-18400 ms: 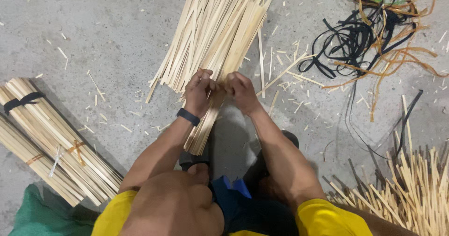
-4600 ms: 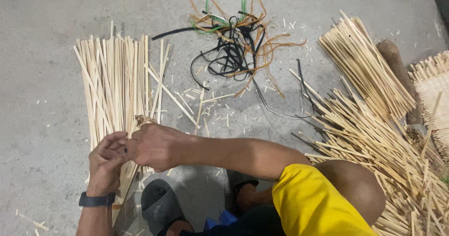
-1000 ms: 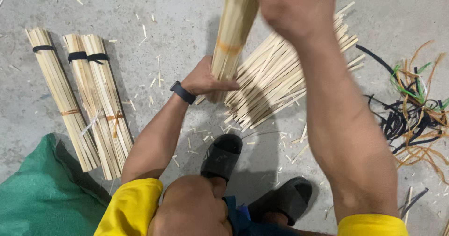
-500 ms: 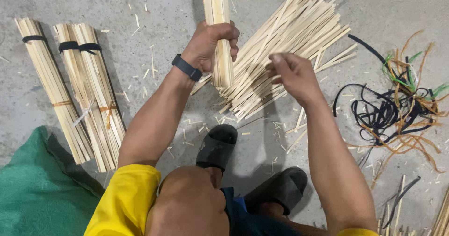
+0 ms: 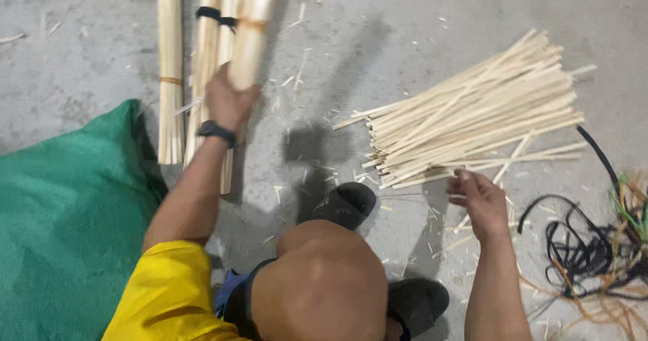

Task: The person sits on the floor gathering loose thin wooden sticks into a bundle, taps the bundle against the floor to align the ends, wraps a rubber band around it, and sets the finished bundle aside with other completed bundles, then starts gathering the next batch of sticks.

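My left hand [image 5: 228,100] grips a tied bundle of pale bamboo sticks [image 5: 250,30] near its lower end and holds it over the finished bundles [image 5: 170,64] lying at the upper left. Black bands and orange ties bind those bundles. My right hand [image 5: 478,196] hovers with loosely curled fingers and nothing in it, just below a loose fan of bamboo sticks [image 5: 472,115] spread on the concrete floor.
A green sack [image 5: 64,219] covers the floor at the left. A tangle of black, orange and green straps [image 5: 594,246] lies at the right. My black shoes [image 5: 344,202] are below the loose sticks. Splinters litter the concrete.
My left hand has carried the tied bundle leftward to the stack of finished bundles. My right hand has dropped away to the lower edge of the loose sticks.
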{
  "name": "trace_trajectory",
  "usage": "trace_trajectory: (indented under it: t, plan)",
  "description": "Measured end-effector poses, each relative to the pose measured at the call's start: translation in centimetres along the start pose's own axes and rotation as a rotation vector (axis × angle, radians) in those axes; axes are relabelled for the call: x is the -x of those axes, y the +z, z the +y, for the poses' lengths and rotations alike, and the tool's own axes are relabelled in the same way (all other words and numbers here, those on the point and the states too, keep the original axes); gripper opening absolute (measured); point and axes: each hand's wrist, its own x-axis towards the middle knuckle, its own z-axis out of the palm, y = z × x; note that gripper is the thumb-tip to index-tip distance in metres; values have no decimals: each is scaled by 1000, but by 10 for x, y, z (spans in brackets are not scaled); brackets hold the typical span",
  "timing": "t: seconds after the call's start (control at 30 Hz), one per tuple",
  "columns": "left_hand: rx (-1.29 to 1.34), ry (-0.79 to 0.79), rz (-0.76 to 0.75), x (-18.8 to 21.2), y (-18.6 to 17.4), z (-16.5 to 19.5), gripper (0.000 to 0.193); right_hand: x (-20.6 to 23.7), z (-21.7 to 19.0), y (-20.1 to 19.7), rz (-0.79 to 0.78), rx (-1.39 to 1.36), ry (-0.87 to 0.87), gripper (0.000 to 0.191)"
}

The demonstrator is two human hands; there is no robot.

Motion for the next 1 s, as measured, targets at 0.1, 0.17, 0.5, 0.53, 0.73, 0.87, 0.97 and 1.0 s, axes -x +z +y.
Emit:
trace_trajectory:
  t: [0.1, 0.17, 0.5, 0.53, 0.73, 0.87, 0.97, 1.0]
  plan:
    - [-238, -303, -98, 20, -58, -64, 56, -7, 14, 17, -28, -6, 69, 37]
    - [-608, -70, 13, 40, -76, -84, 87, -11, 20, 29, -35, 24, 105, 37]
    - [-577, -316, -318, 90, -19, -107, 66, -7, 26, 64, -79, 113, 59, 37]
    - [-492, -454, -341, 87, -21, -114, 61, -6, 26, 64, -83, 126, 47, 37]
    - [1010, -915, -331, 60, -39, -119, 33, -2, 32, 56, -75, 106, 80, 37]
    - [397, -757, -623, 50, -31, -95, 45, -1, 34, 59, -67, 117, 116, 38]
    - [234, -593, -556, 57, -19, -78, 44, 0, 35, 61, -71, 139, 101, 40]
    - [140, -568, -497, 59, -17, -74, 49, 1, 36, 60, -69, 142, 98, 40]
